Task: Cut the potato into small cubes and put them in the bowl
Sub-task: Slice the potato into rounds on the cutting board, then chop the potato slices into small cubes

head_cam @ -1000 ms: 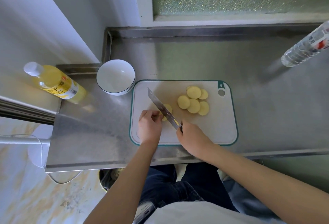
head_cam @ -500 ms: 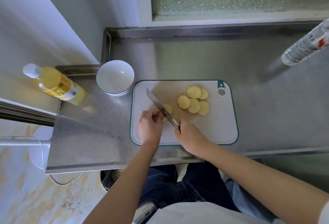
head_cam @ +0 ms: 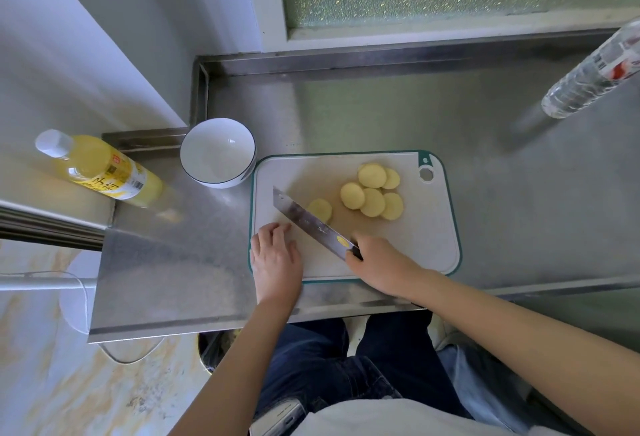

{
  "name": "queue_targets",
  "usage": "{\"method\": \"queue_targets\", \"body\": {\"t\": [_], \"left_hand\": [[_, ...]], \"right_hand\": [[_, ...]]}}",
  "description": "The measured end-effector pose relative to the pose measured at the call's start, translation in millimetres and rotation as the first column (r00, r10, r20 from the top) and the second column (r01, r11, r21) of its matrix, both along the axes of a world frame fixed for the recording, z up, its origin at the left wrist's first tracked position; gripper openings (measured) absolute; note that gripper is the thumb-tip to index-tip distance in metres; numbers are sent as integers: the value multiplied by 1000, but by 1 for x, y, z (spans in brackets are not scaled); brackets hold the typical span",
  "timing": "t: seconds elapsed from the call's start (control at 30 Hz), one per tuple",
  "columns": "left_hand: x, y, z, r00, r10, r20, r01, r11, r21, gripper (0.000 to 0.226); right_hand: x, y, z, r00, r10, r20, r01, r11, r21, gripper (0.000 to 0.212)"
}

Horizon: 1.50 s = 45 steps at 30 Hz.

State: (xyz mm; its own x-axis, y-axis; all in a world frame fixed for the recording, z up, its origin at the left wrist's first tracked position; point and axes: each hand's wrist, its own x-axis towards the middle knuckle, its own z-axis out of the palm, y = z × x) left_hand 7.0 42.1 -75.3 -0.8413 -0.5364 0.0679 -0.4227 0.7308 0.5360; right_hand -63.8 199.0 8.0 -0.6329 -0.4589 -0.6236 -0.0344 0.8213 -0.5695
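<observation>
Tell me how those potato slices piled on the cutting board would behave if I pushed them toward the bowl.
The potato slices look flat and stiff, so they would probably slide, not roll. They overlap, so the pile would likely spread apart when pushed. Their cut faces look moist, so they may stick a little to the cutting board.

Count, head view. Pale yellow round potato slices: 6 visible, five in an overlapping cluster point(head_cam: 375, 191) and one apart point(head_cam: 320, 209) beside the blade. White ceramic bowl with dark rim point(head_cam: 217, 153): 1. White plastic cutting board with green edge point(head_cam: 398, 248): 1. Steel-bladed kitchen knife with dark handle point(head_cam: 311, 224): 1. Bottles: 2, one yellow-liquid bottle with white cap point(head_cam: 98, 167), one clear plastic bottle point(head_cam: 592, 71). Bare hands: 2, left hand point(head_cam: 275, 257), right hand point(head_cam: 379, 262).
</observation>
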Motion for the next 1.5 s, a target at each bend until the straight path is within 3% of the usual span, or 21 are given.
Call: {"method": "queue_targets", "body": {"t": [0.23,0.4,0.6,0.83,1.03,1.13,1.37,1.5], "left_hand": [[1,-3,5,999,-31,34,31,1000,5,27],[-1,-3,9,995,-39,88,38,999,12,28],[-15,-2,15,988,-73,136,68,997,45,31],[-69,18,35,941,-330,78,320,939,124,38],[-111,35,43,816,-509,272,476,860,182,60],[-117,41,42,767,-547,336,526,835,159,54],[-118,41,43,787,-529,318,482,849,218,50],[-118,37,45,842,-495,215,437,859,266,34]], "right_hand": [[-25,-3,-6,997,-46,-60,46,999,-1,20],[-32,-3,-7,990,-84,-110,80,996,-34,33],[-41,14,-2,929,-327,-172,299,939,-168,17],[-58,44,-5,850,-480,-215,454,876,-161,19],[-64,59,-13,812,-562,-156,540,826,-162,21],[-64,63,-14,816,-563,-127,545,824,-156,25],[-63,69,-17,825,-559,-87,543,826,-151,24],[-62,70,-18,825,-559,-76,544,824,-156,28]]}}
